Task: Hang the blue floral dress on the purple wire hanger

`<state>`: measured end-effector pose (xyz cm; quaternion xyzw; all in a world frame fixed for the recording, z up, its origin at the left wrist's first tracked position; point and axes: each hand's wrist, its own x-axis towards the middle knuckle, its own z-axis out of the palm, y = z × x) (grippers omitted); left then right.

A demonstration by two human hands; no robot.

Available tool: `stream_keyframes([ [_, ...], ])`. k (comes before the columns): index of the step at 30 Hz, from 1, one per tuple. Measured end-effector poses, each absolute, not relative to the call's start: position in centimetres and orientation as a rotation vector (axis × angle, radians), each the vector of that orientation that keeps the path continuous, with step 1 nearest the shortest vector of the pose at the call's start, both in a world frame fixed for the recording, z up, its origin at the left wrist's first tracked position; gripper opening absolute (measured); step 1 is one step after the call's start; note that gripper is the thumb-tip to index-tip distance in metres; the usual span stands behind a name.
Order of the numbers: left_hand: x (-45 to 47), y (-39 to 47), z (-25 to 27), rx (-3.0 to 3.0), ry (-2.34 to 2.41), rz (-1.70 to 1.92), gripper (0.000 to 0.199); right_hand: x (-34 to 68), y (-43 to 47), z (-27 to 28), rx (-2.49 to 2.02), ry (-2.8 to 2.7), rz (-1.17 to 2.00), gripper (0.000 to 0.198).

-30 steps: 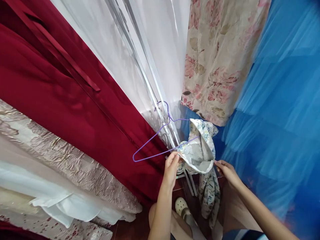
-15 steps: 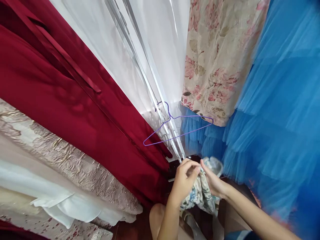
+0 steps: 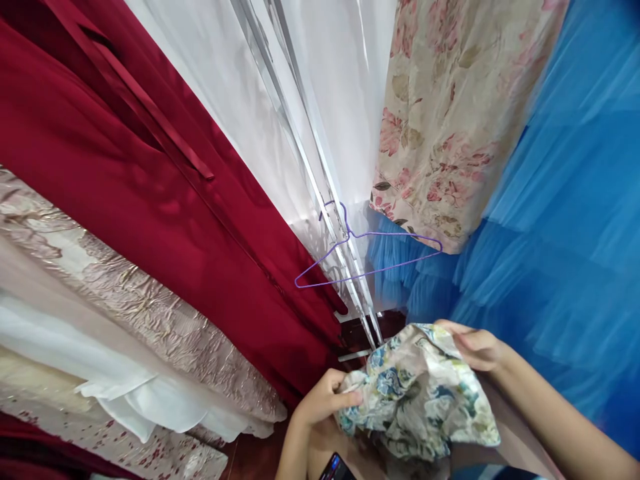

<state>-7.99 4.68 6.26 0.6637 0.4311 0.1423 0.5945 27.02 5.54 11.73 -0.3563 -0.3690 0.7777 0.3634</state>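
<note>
A crumpled floral cloth [image 3: 415, 387], off-white with blue and yellow-green flowers, is spread between my hands above my lap. My left hand [image 3: 330, 398] pinches its left edge between thumb and fingers. At the upper right corner, my right hand [image 3: 473, 343] grips the cloth, its fingers partly behind the fabric. What kind of garment it is, I cannot tell. Beyond the cloth, a purple hanger [image 3: 370, 272] hangs on the metal stand with nothing on it; neither hand touches it.
Metal poles [image 3: 320, 153] run down the middle. On the left hang a red dress [image 3: 165, 233] and a pale embroidered one [image 3: 140, 293]. White fabric [image 3: 340, 87], a pink-flowered garment [image 3: 435, 133] and blue tulle [image 3: 565, 233] hang behind and right. A phone [image 3: 337, 469] shows at the bottom edge.
My hands have moved apart, left hand to the left and down, right hand to the right. The cloth, bunched between them before, is now spread wider. A phone has come into sight.
</note>
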Motion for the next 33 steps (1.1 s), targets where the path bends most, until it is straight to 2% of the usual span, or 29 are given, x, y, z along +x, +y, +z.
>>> stream_keyframes([
  [3,-10.6,5.7,8.1,1.879,1.256,0.33,0.045,27.8,6.4,12.7,-0.948,-0.954,1.936,0.04],
  [7,-14.5,8.4,11.2,2.273,1.566,0.343,0.015,27.1,8.0,15.3,-0.866,-1.308,1.944,0.035],
  [11,-17.4,13.0,14.9,2.381,1.702,0.364,0.029,25.1,9.9,17.6,-0.773,-1.606,1.814,0.034],
  [15,-17.3,17.9,18.8,2.392,1.701,0.548,0.026,23.7,12.3,18.6,-0.879,-1.616,1.52,0.073],
  [18,-15.3,20.1,21.3,2.329,1.556,0.733,0.016,24.1,14.4,18.2,-0.955,-1.627,1.316,0.084],
  [19,-14.4,20.5,22.0,2.292,1.465,0.794,0.013,24.4,15.0,17.8,-0.993,-1.625,1.247,0.084],
  [22,-11.5,20.4,23.4,2.153,1.193,0.921,0.021,25.4,16.3,16.7,-1.151,-1.651,1.083,0.073],
  [25,-9.1,19.3,24.0,1.976,1.12,0.941,0.017,25.9,16.2,16.0,-1.224,-1.758,1.0,0.064],
  [30,-7.0,18.0,24.4,1.912,1.096,0.995,0.027,27.1,13.7,16.9,-1.108,-1.877,0.963,0.067],
  [33,-6.8,17.6,24.4,1.926,1.094,1.045,0.023,28.8,12.6,17.4,-1.069,-1.728,0.907,0.076],
])
